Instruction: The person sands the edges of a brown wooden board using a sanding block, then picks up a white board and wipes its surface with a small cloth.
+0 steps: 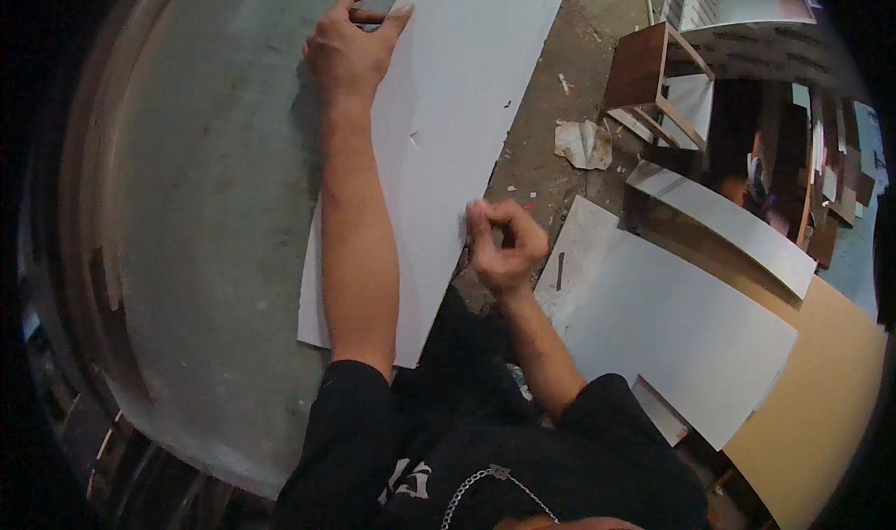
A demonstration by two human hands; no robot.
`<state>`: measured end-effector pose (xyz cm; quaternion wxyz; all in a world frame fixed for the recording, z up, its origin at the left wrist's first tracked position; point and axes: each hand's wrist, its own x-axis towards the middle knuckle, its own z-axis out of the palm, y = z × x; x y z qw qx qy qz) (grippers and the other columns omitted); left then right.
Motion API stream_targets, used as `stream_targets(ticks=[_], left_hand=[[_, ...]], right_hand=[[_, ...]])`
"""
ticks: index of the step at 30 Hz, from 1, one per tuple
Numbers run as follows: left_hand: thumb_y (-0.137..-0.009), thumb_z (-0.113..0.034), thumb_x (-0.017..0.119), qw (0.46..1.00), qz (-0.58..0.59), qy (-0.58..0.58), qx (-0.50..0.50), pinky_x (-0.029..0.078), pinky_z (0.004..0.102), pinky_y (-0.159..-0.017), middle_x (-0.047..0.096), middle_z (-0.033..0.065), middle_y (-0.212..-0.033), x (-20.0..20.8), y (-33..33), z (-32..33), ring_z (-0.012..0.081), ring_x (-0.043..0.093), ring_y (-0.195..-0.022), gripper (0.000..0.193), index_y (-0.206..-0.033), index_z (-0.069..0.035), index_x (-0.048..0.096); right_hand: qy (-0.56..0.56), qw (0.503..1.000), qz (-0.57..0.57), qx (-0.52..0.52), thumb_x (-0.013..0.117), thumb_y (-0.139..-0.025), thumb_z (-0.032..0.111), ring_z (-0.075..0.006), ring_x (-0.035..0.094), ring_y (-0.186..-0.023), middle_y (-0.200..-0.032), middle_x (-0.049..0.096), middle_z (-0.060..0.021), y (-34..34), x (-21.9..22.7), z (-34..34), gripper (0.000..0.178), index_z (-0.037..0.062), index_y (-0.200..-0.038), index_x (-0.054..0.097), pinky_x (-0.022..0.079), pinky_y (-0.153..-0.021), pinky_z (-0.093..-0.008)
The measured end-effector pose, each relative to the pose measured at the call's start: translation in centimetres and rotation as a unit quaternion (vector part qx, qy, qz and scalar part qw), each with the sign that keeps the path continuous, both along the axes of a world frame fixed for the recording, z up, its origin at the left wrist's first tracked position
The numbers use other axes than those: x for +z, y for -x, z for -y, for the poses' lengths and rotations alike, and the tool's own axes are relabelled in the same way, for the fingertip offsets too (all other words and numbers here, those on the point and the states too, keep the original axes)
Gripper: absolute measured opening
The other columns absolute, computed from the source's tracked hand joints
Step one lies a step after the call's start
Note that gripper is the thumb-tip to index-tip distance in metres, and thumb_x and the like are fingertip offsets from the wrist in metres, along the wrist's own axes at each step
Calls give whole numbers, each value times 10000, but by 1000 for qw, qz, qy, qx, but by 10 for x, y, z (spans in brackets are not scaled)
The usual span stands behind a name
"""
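A long white board (448,101) lies on a grey-green work table (215,175), and its right edge reaches past the table's side. My left arm stretches over the board. At the board's far left edge is my left hand (350,52), its thumb on or just over the white face and its fingers apart. My right hand (507,248) is at the board's right edge with thumb and fingers pinched together. Whatever is between those fingertips, if anything, is too small to make out. A small nick shows in the board's surface between the two hands.
On the right, a white panel (672,315) and a tan panel (831,371) lean or lie low. Farther off stand a small brown wooden frame box (639,73) and stacked offcuts (831,175). Crumpled paper (583,145) and scraps litter the floor (541,91).
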<state>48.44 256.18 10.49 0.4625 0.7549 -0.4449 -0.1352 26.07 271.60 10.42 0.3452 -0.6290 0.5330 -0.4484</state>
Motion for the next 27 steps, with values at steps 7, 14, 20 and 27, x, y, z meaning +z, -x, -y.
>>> stream_targets(ticks=[7, 14, 20, 27], left_hand=[[-755, -453, 789, 1000, 2, -20, 2, 455, 430, -917, 757, 23, -880, 0, 0, 1, 216, 708, -815, 451, -1095, -168, 708], [-759, -463, 780, 1000, -8, -26, 7, 444, 448, -932, 758, 10, -884, -5, 6, 7, 218, 706, -840, 452, -1102, -179, 705], [-756, -464, 783, 999, -1, -46, 17, 449, 447, -938, 761, 6, -900, 1, -5, -4, 224, 709, -849, 459, -1104, -174, 706], [-757, -410, 814, 1000, -12, -9, -2, 547, 324, -756, 747, 84, -919, 3, 9, 5, 198, 703, -822, 490, -1124, -103, 712]], right_hand=[[-18, 995, 95, -22, 774, -849, 111, -48, 542, -609, -672, 633, 5, 5, 0, 130, 163, -13, -797, 681, 434, -565, -215], [-28, 999, 11, 33, 751, -845, 74, -56, 576, -621, -690, 676, -38, 19, 4, 149, 112, 7, -779, 689, 454, -553, -234], [-89, 976, 3, 199, 720, -788, -29, -102, 614, -615, -700, 664, -63, 14, 20, 8, 74, 23, -750, 685, 476, -569, -248], [26, 999, 4, 17, 705, -874, 23, -81, 615, -660, -725, 691, -58, 19, 12, 143, 59, -2, -830, 675, 485, -590, -236]])
